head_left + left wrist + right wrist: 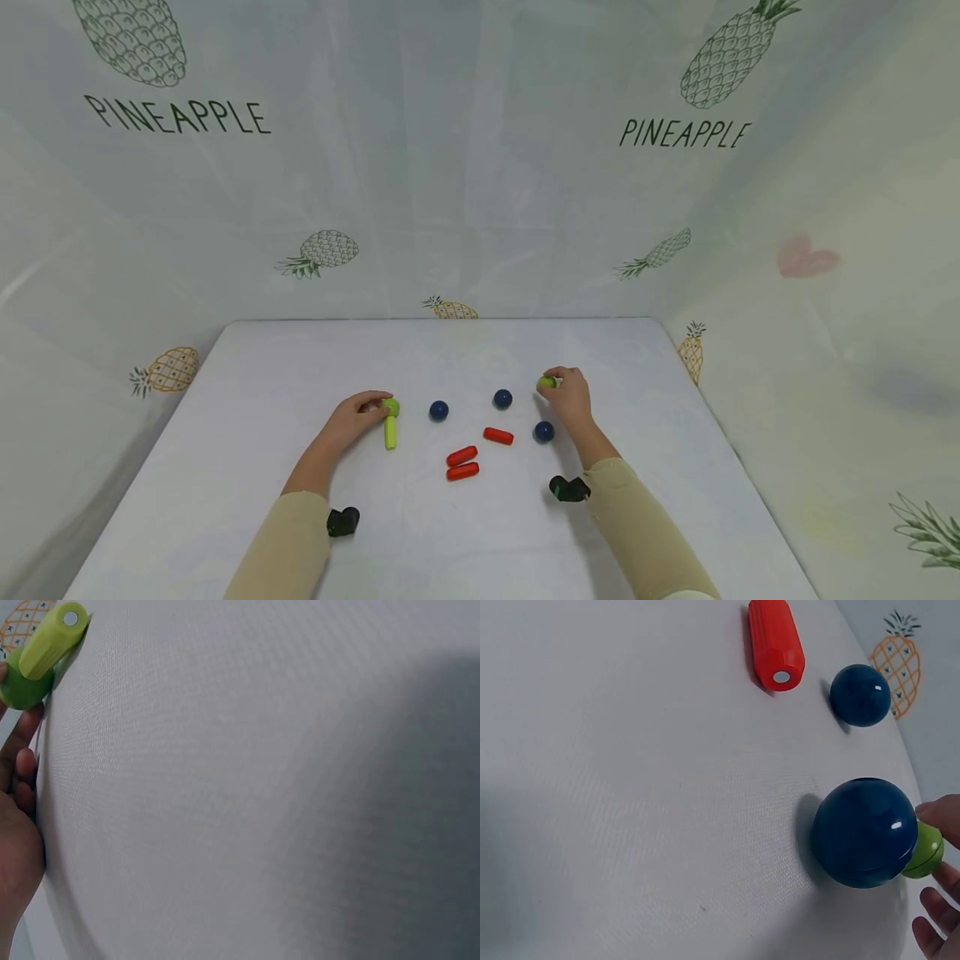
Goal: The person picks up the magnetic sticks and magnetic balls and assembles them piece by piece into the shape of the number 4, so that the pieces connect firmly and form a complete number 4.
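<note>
Actually, from where I stand, the matter turns on the short green stick (390, 432) at the left of the white table (405, 533). Its long axis runs near to far: the far end meets the left green ball (391, 407), and the other end, with a pale round spot, points to the near side. If they are truly fixed together or only touch, I cannot tell.

The left hand (356, 417) comes from the left and pinches this ball, the fingertips parted only as much as the ball demands. The right hand (570, 396) pinches the right green ball (547, 382) in a similar way — this ball is well to the right of the stick and a little farther. Whether it rests on the table, I cannot say. So the left hand is clearly the nearer one to the stick; between the hands lie two blue balls (438, 410), and the three red sticks (462, 456) are on the nearer side.

As for writing, the cloth (480, 183) behind carries the word "PINEAPPLE" two times in capitals — at left and at right, each under a drawn pineapple. On balls and sticks I can read no brand or label.
</note>
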The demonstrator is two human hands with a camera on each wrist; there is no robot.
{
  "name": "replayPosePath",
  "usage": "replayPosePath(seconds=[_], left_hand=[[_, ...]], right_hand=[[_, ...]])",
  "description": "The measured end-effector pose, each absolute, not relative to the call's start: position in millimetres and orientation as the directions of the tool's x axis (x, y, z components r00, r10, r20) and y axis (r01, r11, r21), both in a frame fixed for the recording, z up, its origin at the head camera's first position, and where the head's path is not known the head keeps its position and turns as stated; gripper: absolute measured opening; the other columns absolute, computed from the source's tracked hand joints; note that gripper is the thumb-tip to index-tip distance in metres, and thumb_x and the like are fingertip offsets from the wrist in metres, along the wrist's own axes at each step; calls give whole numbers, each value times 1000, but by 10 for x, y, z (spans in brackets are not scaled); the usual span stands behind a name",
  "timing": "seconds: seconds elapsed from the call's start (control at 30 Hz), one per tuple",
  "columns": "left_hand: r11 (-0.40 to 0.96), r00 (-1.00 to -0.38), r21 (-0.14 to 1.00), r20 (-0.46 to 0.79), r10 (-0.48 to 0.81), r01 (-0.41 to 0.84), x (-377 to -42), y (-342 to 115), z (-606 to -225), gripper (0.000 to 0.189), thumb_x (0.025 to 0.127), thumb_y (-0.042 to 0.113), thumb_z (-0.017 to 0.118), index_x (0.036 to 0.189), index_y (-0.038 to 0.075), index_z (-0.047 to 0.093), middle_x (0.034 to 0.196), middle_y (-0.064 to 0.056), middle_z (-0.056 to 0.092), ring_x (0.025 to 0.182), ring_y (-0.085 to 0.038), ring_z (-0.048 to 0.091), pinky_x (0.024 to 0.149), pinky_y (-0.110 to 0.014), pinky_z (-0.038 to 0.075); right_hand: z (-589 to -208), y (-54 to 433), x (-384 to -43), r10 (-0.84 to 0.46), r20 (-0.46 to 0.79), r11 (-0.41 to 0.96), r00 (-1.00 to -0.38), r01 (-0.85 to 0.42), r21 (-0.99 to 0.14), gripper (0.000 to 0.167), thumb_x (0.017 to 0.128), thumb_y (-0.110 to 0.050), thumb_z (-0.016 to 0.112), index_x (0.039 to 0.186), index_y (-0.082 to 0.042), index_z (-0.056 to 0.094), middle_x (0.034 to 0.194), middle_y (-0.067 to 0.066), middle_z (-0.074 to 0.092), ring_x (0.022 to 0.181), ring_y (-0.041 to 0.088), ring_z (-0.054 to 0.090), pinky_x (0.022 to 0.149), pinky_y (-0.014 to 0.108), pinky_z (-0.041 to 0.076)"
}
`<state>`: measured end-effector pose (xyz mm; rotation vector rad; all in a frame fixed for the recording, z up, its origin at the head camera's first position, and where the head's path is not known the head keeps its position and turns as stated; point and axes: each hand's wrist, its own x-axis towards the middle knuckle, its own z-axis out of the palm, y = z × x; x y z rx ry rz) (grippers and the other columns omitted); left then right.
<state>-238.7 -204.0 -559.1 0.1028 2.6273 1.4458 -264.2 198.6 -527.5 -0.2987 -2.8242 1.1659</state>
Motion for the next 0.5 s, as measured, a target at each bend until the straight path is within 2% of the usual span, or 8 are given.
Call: replayPosePath(seconds=[0.5], left_hand=[[516, -988, 856, -75, 133, 4, -2400, -2038, -5596, 34, 92, 26, 69, 122, 10, 67, 106, -6, 60, 84, -20, 44, 71, -34, 38]], right_hand=[[-5360, 1952, -2663, 242, -4, 657, -970, 167, -735, 26, 87, -5, 70, 112, -1, 65, 112, 19, 53, 101, 32, 54, 87, 44, 48]])
